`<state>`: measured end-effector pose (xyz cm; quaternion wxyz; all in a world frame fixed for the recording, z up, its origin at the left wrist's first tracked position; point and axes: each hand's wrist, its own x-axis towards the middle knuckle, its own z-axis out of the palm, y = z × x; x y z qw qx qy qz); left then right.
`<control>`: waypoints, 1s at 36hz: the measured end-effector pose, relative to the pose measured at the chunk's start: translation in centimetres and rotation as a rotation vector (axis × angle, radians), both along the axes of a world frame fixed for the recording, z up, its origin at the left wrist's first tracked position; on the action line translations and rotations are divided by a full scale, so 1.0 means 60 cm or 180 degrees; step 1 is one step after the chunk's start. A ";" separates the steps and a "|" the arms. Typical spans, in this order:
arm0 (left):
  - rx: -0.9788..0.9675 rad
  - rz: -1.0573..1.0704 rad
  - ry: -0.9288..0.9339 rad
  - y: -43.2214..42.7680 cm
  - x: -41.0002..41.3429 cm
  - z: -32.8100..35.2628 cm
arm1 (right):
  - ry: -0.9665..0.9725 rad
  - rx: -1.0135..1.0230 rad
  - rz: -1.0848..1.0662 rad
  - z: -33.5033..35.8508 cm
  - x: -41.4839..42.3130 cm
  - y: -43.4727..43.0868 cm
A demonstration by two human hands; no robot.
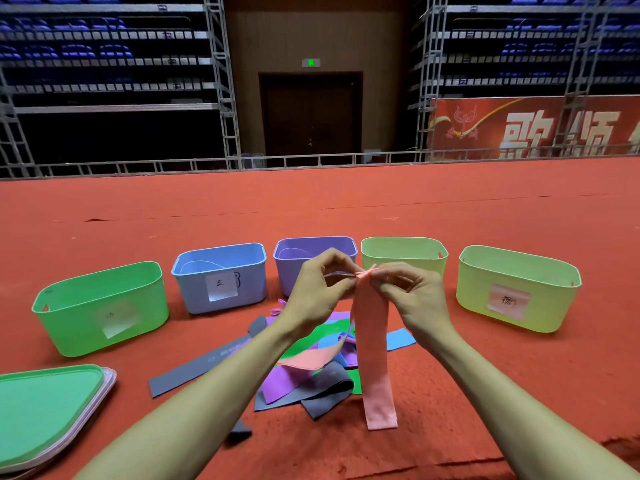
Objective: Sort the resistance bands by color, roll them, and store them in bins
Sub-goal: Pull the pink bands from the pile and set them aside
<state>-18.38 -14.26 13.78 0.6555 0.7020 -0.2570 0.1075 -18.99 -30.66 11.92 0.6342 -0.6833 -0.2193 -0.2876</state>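
Centrally, both hands pinch the top end of a pink band (372, 344): left hand (320, 289) grips from 9 o'clock w/ thumb and forefinger closed on the edge, right hand (414, 299) grips from 3 o'clock, fingers likewise closed on it. Band's long axis runs vertical, 12 to 6 o'clock; top end is bunched at the fingertips, free lower end hangs toward 6 o'clock, near or at the red carpet (485, 209) (contact cannot be told). Behind it, at approx. centre, lies a loose pile of bands (311, 372) in grey, purple, green, blue and pink. Bins stand in an arc past the pile: green bin (100, 306) at 9–10 o'clock, blue bin (221, 275), purple bin (315, 247) at 12, two yellow-green bins (403, 252) (517, 285) toward 2–3 o'clock. Stacked lids (52, 410) lie at 8 o'clock.
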 end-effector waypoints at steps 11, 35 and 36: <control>-0.0105 0.0014 -0.0034 -0.006 -0.009 -0.001 | -0.0099 0.0102 -0.0002 -0.003 0.004 -0.002; -0.0077 0.0319 -0.0327 -0.016 -0.004 -0.013 | 0.0308 0.0252 -0.0112 0.000 -0.002 -0.004; -0.0023 0.0294 -0.0336 -0.016 -0.004 -0.013 | 0.0283 0.0246 -0.0145 0.000 -0.002 -0.003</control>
